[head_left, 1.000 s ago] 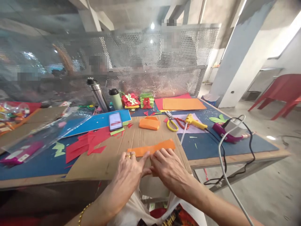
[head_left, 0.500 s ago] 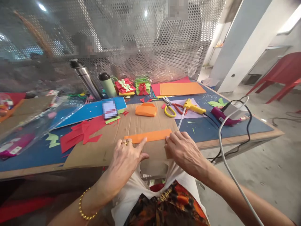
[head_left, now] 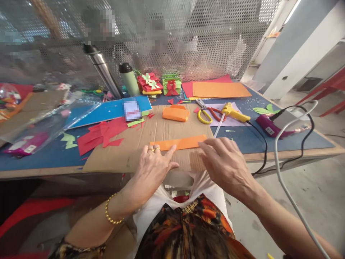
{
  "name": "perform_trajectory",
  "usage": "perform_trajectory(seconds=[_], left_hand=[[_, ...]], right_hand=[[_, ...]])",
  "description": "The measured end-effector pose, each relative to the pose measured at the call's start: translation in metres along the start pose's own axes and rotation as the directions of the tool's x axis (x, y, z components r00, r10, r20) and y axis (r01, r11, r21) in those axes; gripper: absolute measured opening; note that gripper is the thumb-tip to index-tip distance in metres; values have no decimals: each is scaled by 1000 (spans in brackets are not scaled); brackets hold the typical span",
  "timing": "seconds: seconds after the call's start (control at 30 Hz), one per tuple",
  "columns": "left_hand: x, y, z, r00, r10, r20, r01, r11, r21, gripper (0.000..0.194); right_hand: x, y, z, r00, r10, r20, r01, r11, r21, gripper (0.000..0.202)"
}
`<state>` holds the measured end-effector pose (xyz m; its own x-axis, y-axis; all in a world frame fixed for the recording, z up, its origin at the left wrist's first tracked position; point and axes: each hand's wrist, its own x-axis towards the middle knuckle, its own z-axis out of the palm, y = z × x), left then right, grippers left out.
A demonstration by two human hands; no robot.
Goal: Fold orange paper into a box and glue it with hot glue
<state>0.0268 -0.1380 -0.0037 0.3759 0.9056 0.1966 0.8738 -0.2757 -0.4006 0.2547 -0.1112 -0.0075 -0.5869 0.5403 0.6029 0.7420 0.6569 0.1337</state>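
Observation:
An orange paper strip (head_left: 185,142) lies across the brown cardboard (head_left: 115,158) in front of me. My left hand (head_left: 156,165) rests on the strip's left part, its thumb and index finger apart and fingertips on the paper. My right hand (head_left: 226,162) is at the strip's right end, fingers bent and pointing left; whether they pinch the paper is hard to tell. Beyond the strip sits a folded orange paper piece (head_left: 175,113). Yellow-and-red-handled scissors (head_left: 205,116) and a yellow glue gun (head_left: 234,113) lie to the right.
Red paper scraps (head_left: 101,135), a phone (head_left: 132,109) and a blue sheet (head_left: 107,110) lie left. Behind stand a steel bottle (head_left: 104,70), a green bottle (head_left: 129,79) and small paper boxes (head_left: 171,86). A white cable (head_left: 283,183) hangs at the right.
The view has shifted, so the table things appear further right and higher. My left hand stays on the strip; my right hand's fingers have loosened slightly at its right end.

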Motion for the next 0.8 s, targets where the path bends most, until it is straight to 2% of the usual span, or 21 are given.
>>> perform_trajectory(seconds=[0.1,0.17,0.27,0.4,0.53,0.67,0.8], left_hand=[[-1,1,-1,1000,7,8,-7,1000,9,64],[-2,2,-2,1000,9,15,-9,1000,14,65],[-6,3,-2,1000,-12,24,11,1000,18,62],[-17,1,0,998,-69,7,69,998,0,53],[-27,-11,2,992,-122,-2,122,992,-12,50],[-32,-21,3,992,-126,-2,126,991,-40,46],[-36,-24,3,985,-173,-16,173,985,-5,51]], right_hand=[[14,-14,17,987,-127,103,106,977,185,26],[18,-19,29,978,-133,160,94,969,227,36],[16,-20,39,980,-107,170,67,972,227,41],[12,-18,39,983,-108,146,77,976,205,33],[11,-19,38,985,-113,132,89,981,170,32],[11,-19,40,984,-115,133,92,981,172,30],[11,-18,39,982,-114,154,85,980,179,31]])
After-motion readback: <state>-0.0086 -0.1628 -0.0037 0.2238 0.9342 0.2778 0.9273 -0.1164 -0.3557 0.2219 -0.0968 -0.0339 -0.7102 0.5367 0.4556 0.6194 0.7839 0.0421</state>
